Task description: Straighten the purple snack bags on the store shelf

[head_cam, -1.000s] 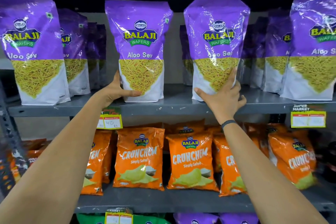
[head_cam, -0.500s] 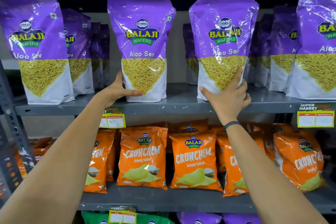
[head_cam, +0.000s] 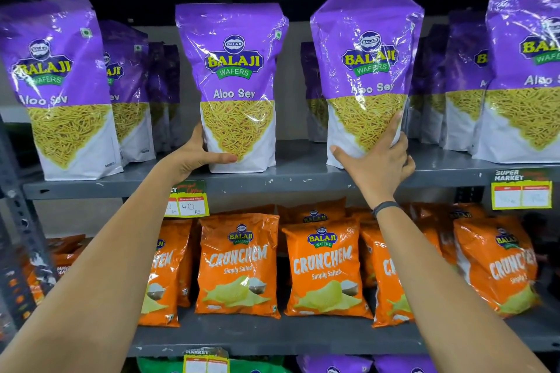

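Purple Aloo Sev snack bags stand in rows on the upper grey shelf (head_cam: 303, 182). My left hand (head_cam: 194, 154) grips the lower left corner of the middle-left purple bag (head_cam: 235, 70), which stands upright at the shelf's front. My right hand (head_cam: 378, 160) holds the base of the middle-right purple bag (head_cam: 366, 63), thumb across its front and fingers around its right side. That bag leans slightly left. Further purple bags stand at the far left (head_cam: 57, 85) and far right (head_cam: 524, 76), with more lined up behind them.
Orange Crunchem bags (head_cam: 239, 263) fill the shelf below, several of them leaning. Yellow price tags (head_cam: 188, 206) hang on the upper shelf's front edge, another at the right (head_cam: 521, 194). A perforated metal upright (head_cam: 18, 221) runs down the left. More bags peek out at the bottom.
Both hands kept their grips on the two middle bags. The right bag has shifted a little right and back on the shelf; the view has drifted slightly.
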Demonstrator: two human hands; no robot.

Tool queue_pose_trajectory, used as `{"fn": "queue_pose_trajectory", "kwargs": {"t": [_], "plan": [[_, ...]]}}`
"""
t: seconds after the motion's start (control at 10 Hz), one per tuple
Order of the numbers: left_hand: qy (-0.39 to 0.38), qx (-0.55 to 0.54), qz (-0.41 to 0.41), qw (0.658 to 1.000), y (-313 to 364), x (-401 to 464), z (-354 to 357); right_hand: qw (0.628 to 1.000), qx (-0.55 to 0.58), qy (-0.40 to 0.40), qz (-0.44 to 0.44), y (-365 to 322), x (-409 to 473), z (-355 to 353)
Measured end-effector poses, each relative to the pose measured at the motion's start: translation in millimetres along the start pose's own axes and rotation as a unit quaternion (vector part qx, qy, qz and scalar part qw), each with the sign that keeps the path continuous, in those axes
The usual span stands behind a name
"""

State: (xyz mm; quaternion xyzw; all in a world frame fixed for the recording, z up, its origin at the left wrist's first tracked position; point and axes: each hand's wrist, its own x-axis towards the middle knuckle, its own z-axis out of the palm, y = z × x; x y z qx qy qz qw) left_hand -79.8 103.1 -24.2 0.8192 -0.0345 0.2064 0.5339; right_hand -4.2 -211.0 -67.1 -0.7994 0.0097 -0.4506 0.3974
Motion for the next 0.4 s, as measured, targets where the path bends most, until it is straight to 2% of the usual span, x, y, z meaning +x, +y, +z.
{"fn": "queue_pose_trajectory", "kwargs": {"t": [0.3,0.4], "plan": [[0.002,0.008,-0.002,1.0,0.4,-0.8,-0.6,1.0,0.002,-0.005,-0.006,-1.7,-2.5,-2.1],[0.014,0.034,0.022,0.999,3.2,-7.7,2.7,0.998,0.047,-0.03,0.007,-2.9,-5.8,-13.3]]}}
